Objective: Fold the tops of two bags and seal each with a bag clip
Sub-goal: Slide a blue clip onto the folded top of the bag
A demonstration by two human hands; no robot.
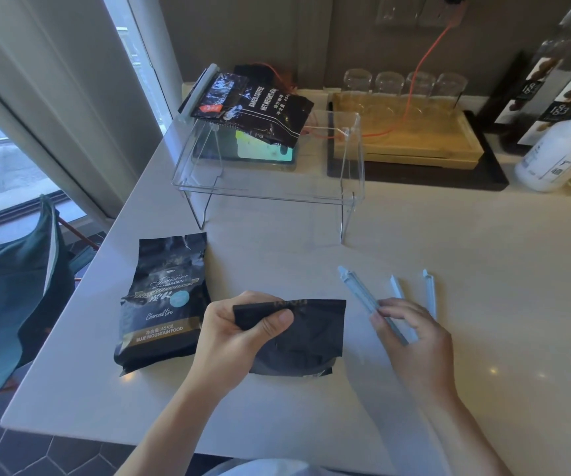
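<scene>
A black bag (306, 338) lies on the white counter (449, 389) in front of me, its top folded over. My left hand (239, 334) pinches the folded left corner with thumb on top. My right hand (414, 341) grips the near end of a long pale blue bag clip (363, 297) just right of the bag. Two more pale blue clips (430, 292) lie beside it on the counter. A second black coffee bag (165, 300) with gold lettering lies flat to the left, its top unfolded.
A clear acrylic stand (270, 187) at the back carries a third black coffee bag (260, 108) held by a clip. A wooden tray (404, 139) with upturned glasses and several bottles (558, 132) stand at the back right. The counter's edge runs along the left.
</scene>
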